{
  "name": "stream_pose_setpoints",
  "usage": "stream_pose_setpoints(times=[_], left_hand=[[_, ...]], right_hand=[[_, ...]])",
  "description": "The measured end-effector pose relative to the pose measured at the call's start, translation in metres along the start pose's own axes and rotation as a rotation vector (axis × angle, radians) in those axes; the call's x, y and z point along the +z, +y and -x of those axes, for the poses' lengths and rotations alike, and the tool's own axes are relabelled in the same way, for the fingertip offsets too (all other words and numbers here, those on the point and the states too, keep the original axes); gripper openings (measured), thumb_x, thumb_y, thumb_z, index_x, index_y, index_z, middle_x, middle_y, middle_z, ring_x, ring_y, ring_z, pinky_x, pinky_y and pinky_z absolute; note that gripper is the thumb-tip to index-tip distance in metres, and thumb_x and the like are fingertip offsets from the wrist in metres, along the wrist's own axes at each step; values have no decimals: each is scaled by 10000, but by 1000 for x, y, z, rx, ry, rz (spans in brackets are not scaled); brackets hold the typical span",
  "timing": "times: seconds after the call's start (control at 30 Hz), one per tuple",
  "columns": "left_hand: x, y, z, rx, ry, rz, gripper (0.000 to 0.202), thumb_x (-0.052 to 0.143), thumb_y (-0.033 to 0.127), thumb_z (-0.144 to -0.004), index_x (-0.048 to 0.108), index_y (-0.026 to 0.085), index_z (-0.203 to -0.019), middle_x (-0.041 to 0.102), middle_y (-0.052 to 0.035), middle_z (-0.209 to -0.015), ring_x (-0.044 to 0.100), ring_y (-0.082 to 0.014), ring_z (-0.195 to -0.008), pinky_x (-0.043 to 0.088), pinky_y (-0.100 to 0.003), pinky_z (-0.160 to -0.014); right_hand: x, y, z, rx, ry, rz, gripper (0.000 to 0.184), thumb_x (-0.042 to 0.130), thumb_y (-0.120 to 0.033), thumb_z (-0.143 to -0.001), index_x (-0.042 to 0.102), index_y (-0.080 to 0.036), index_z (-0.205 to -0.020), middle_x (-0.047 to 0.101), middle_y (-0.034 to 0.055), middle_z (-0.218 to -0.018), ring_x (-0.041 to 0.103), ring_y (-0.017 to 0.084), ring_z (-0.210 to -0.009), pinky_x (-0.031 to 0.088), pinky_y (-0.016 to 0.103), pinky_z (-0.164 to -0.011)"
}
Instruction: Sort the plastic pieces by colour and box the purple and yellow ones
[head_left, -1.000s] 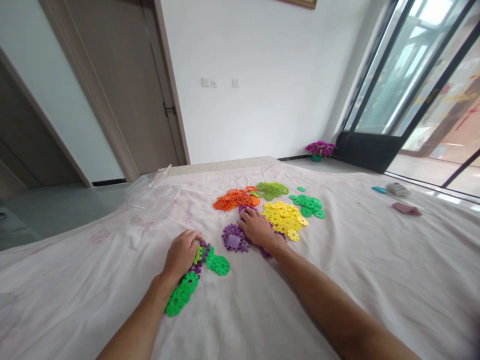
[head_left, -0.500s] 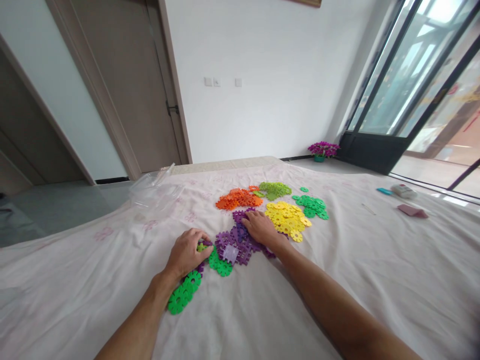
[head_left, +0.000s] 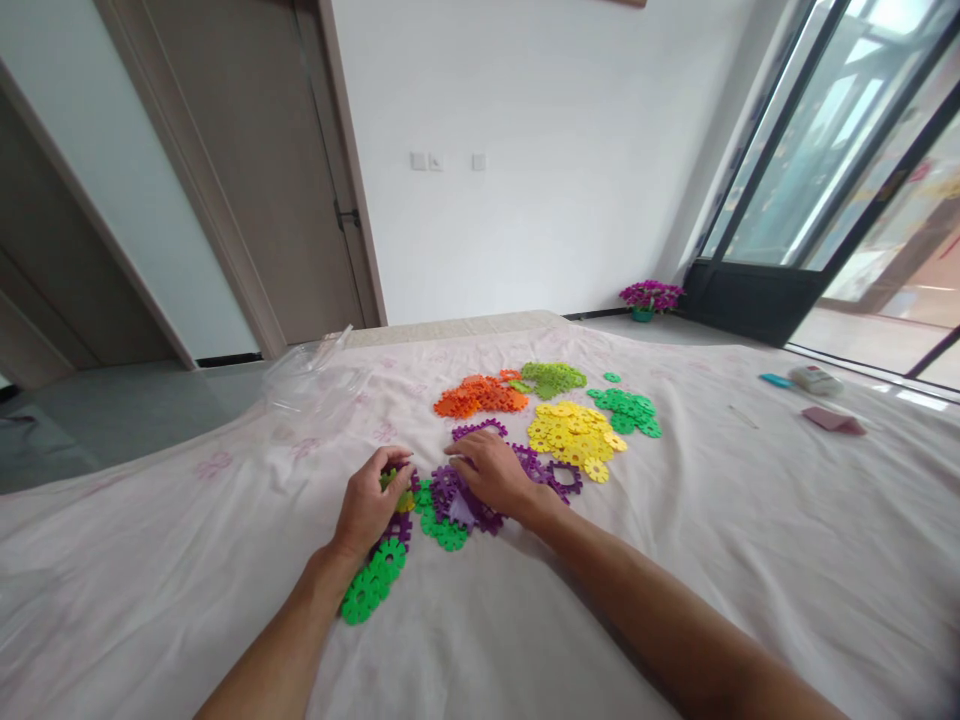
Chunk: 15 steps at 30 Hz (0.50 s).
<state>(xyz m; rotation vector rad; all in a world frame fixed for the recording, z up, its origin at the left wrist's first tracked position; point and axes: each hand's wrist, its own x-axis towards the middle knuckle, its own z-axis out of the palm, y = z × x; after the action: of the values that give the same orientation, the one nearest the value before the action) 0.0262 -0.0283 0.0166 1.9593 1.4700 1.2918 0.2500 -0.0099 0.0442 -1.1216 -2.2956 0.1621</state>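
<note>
My left hand (head_left: 373, 498) curls its fingers and thumb around lime-green and yellow notched discs (head_left: 406, 500), partly hidden under the palm. Below it lie interlocking green flower-shaped discs (head_left: 373, 580) and a purple square piece (head_left: 401, 531). Over the purple pile (head_left: 450, 492) reaches my right hand (head_left: 491, 470), its fingers stretched out to the left and covering part of the pieces. Behind that hand shows a purple notched frame (head_left: 480, 430). A pale lilac piece (head_left: 460, 508) sits on the pile, with more green discs (head_left: 448, 535) touching its near side.
Sorted piles of orange (head_left: 480, 396), lime (head_left: 553, 377), yellow (head_left: 576, 436) and green discs (head_left: 628, 411) lie beyond on the pale cloth (head_left: 600, 620). A clear plastic bag (head_left: 311, 378) rests at the back left. A pink item (head_left: 834, 420) and a whitish packet (head_left: 816, 379) are far right.
My right hand has slid left and toward me across the purple pile, uncovering purple pieces to its right. The left hand has shifted slightly, with yellow now showing beneath it.
</note>
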Motion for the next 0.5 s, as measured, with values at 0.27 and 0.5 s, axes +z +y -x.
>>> stream_pose_setpoints(times=[0.27,0.5], left_hand=[[15,24,8,-11,31,260,352,546,385,-897,538,222,-1209,662,-23,-961,652,-157,-862,516,-268,-804],[18,13,4,-70,37,267,383,586,397,-870,556,222,-1209,680,-24,-961,658,-159,-841,515,-274,-802]], right_hand=[[11,-28,4,21,-93,-236,201,570,-297,-929,670,-178,-801,647,-22,-713,540,105,-636,355,220,-612],[3,-19,-1,118,16,-288,232,533,-293,-949,695,-180,-829,685,0,-765,586,125,-689,376,218,-626]])
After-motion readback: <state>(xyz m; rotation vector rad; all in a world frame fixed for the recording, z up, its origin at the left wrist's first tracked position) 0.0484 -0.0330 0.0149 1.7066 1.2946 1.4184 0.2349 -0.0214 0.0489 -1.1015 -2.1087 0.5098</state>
